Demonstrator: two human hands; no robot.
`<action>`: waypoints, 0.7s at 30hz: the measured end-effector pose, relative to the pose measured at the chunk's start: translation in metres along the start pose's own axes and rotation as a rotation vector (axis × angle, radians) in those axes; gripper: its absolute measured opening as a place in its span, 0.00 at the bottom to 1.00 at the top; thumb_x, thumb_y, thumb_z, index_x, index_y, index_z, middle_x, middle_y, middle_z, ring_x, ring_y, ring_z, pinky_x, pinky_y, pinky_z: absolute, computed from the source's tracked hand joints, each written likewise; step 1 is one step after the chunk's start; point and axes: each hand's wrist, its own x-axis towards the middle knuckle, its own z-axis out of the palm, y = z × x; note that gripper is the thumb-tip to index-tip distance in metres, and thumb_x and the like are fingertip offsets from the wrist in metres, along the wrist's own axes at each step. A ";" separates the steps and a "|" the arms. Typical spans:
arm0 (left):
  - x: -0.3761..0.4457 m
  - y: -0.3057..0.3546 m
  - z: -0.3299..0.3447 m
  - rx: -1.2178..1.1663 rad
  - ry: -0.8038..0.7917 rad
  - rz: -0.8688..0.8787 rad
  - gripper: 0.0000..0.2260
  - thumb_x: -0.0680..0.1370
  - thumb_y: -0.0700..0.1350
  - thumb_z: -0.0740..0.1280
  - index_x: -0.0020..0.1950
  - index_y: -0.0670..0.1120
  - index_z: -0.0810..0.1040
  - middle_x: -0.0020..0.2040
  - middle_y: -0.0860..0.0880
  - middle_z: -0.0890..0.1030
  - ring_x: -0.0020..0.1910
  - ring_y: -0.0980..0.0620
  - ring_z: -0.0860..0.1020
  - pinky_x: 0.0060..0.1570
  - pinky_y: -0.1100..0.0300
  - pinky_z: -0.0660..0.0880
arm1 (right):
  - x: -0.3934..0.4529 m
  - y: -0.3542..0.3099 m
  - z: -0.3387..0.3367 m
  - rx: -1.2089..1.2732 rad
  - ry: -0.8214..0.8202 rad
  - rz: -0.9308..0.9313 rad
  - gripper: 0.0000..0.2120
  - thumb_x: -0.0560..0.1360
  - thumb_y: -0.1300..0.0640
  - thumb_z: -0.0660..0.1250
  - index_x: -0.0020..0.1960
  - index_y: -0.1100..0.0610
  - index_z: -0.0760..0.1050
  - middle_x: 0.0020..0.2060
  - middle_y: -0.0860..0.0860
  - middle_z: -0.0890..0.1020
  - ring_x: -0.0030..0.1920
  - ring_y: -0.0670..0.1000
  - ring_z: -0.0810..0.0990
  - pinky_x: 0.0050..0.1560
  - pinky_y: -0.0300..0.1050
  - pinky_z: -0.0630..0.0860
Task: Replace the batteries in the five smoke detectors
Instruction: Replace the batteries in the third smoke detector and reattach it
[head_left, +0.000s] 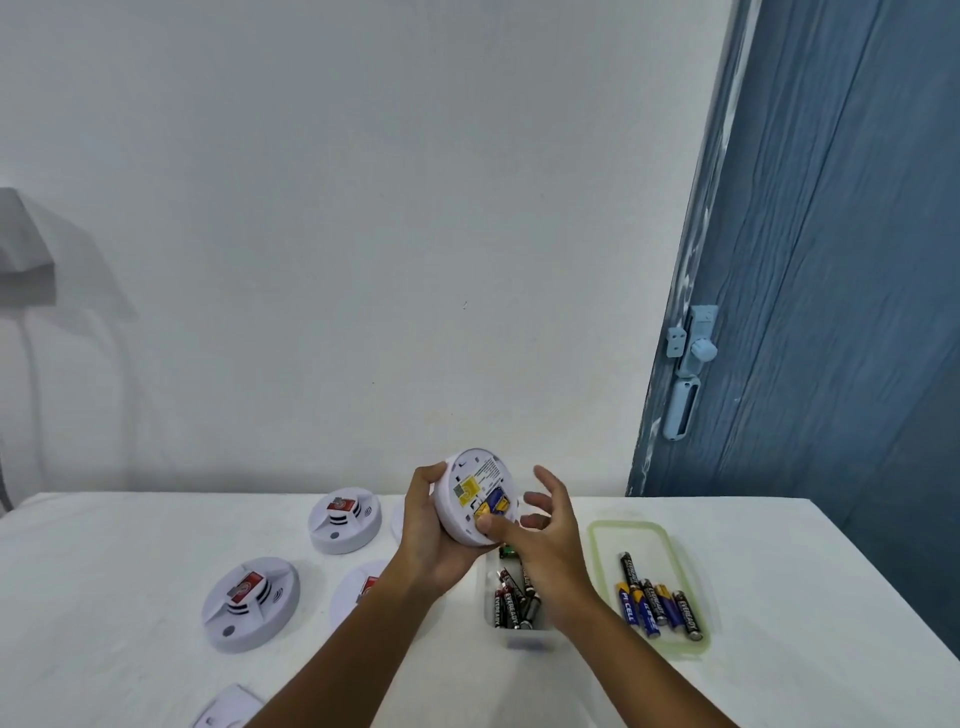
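held detector showing white, yellow label, blue-yellow batteries | detectors left of it showing white with red stickers | lid right of it showing green rim, black and blue-yellow batteries | surface showing white | door showing blue woodgrain

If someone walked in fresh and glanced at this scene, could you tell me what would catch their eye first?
First, the smoke detector held up over the table's middle, back side to the camera: the left hand grips it while the right hand thumbs the blue and yellow batteries in its bay. Next, the loose batteries on the green-rimmed lid to the right, and the red-labelled detectors lying to the left.
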 end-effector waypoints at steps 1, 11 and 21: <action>0.000 0.000 0.000 -0.010 -0.006 -0.001 0.23 0.70 0.55 0.61 0.59 0.42 0.78 0.52 0.39 0.81 0.54 0.38 0.76 0.55 0.45 0.73 | 0.001 0.001 0.000 0.017 -0.006 0.033 0.47 0.60 0.57 0.82 0.71 0.43 0.61 0.60 0.48 0.72 0.60 0.53 0.75 0.48 0.41 0.76; 0.002 -0.004 0.007 -0.081 -0.058 -0.004 0.25 0.71 0.54 0.61 0.63 0.41 0.76 0.55 0.38 0.80 0.58 0.37 0.74 0.55 0.44 0.74 | 0.009 0.021 0.008 0.401 -0.091 0.240 0.69 0.45 0.49 0.83 0.76 0.40 0.45 0.73 0.55 0.64 0.70 0.57 0.69 0.70 0.56 0.66; 0.001 -0.011 0.008 -0.088 -0.040 -0.013 0.27 0.71 0.55 0.62 0.66 0.43 0.75 0.64 0.37 0.76 0.67 0.36 0.70 0.58 0.45 0.72 | 0.008 0.020 0.010 0.604 -0.113 0.235 0.49 0.62 0.64 0.74 0.75 0.47 0.53 0.58 0.55 0.80 0.58 0.55 0.79 0.56 0.51 0.75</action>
